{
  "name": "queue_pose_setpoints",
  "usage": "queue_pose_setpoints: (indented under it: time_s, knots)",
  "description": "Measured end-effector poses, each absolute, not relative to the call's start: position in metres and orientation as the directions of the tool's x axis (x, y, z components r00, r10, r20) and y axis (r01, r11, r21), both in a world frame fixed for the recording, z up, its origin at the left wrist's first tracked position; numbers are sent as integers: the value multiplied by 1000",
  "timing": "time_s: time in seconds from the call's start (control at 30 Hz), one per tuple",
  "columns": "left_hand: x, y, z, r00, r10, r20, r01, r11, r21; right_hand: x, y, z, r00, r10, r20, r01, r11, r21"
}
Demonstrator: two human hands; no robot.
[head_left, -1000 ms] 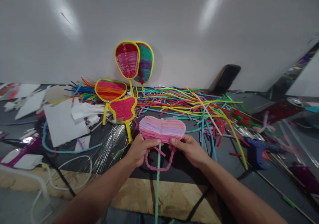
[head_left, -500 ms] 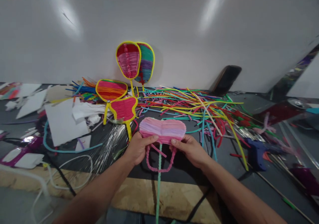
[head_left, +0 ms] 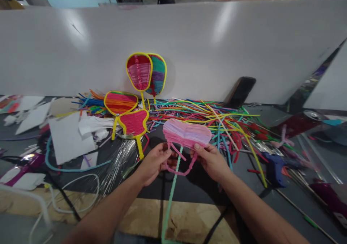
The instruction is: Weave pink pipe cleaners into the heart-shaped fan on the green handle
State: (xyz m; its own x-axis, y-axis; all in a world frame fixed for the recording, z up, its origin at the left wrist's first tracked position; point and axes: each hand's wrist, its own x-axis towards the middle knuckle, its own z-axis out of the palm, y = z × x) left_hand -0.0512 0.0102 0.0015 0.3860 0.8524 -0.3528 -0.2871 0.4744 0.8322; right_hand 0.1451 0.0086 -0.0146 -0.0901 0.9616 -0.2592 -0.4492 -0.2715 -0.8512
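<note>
A pink and lilac fan panel (head_left: pixel 187 132) of pipe cleaners laid side by side is held up over the table. Its lower edge is pinched by my right hand (head_left: pixel 210 157), thumb in front and fingers behind. Below the panel hangs a loop of twisted pink pipe cleaner (head_left: pixel 180 173), whose left side lies between the thumb and fingers of my left hand (head_left: pixel 155 162). One short pink end sticks out inside the loop. From the panel's middle a twisted mint-green pipe cleaner (head_left: pixel 171 198) runs down toward the table's front edge.
Yellow-rimmed fans (head_left: pixel 139 72) lean against the white board (head_left: pixel 189 30). Loose pipe cleaners (head_left: pixel 187 108) are heaped behind my hands. A phone (head_left: pixel 241 91) stands at right, with a blue glue gun (head_left: pixel 275 170) nearer. White card (head_left: pixel 72 137) and a purple tool (head_left: pixel 25 168) lie at left.
The panel has moved right and tilted, its left end now higher. My left hand has slid off the panel's lower edge down to the twisted pink loop. The camera view has tipped up slightly.
</note>
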Motion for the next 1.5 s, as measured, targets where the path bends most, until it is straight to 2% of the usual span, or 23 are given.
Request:
queue_pose_setpoints:
  time_s: [0.13, 0.27, 0.33, 0.4, 0.53, 0.67, 0.8, 0.9, 0.97, 1.07, 1.13, 1.3, 1.4, 1.5]
  knots:
    - [-49, 6, -2, 412, 825, -387, -233, 506, 831, 148, 7, -9, -168, 968, -184, -465, -242, -852]
    - [-53, 8, -2, 439, 782, -443, -360, 605, 710, 150, 1, 1, -358, 928, -105, -503, -286, -815]
    - [-56, 10, 0, 534, 729, -428, -405, 665, 627, 150, 0, 1, -351, 930, -112, -489, -284, -825]
    - [-60, 10, 2, 628, 677, -383, -398, 702, 590, 148, 2, -2, -263, 956, -132, -469, -246, -848]
    - [-62, 9, 1, 733, 614, -292, -356, 713, 604, 140, 6, -10, -117, 967, -226, -486, -255, -836]
    - [-60, 4, -3, 806, 524, -276, -269, 739, 618, 135, 4, -10, -231, 943, -241, -529, -330, -782]
    - [-59, 0, -5, 827, 471, -306, -185, 742, 645, 136, 2, -10, -305, 930, -204, -521, -342, -782]
    - [-56, -2, -4, 798, 501, -336, -171, 722, 671, 136, 3, -13, -291, 932, -214, -494, -338, -801]
    - [-54, -2, -3, 748, 564, -350, -181, 680, 711, 134, 4, -14, -219, 951, -221, -466, -300, -832]
    - [-49, -3, -1, 586, 729, -352, -188, 546, 817, 131, 4, -15, -40, 988, -151, -423, -153, -893]
    - [-46, -3, 0, 464, 825, -321, -133, 423, 896, 131, 3, -14, -29, 993, -116, -434, -117, -893]
    - [-44, -1, -3, 322, 925, -202, 55, 195, 979, 141, 8, -9, -32, 965, -261, -581, -230, -781]
    - [-46, 0, -5, 277, 939, -206, 66, 195, 979, 153, 18, -3, -47, 951, -304, -612, -269, -744]
    - [-46, 0, -4, 241, 941, -238, 21, 241, 970, 161, 25, 1, -93, 950, -297, -575, -295, -763]
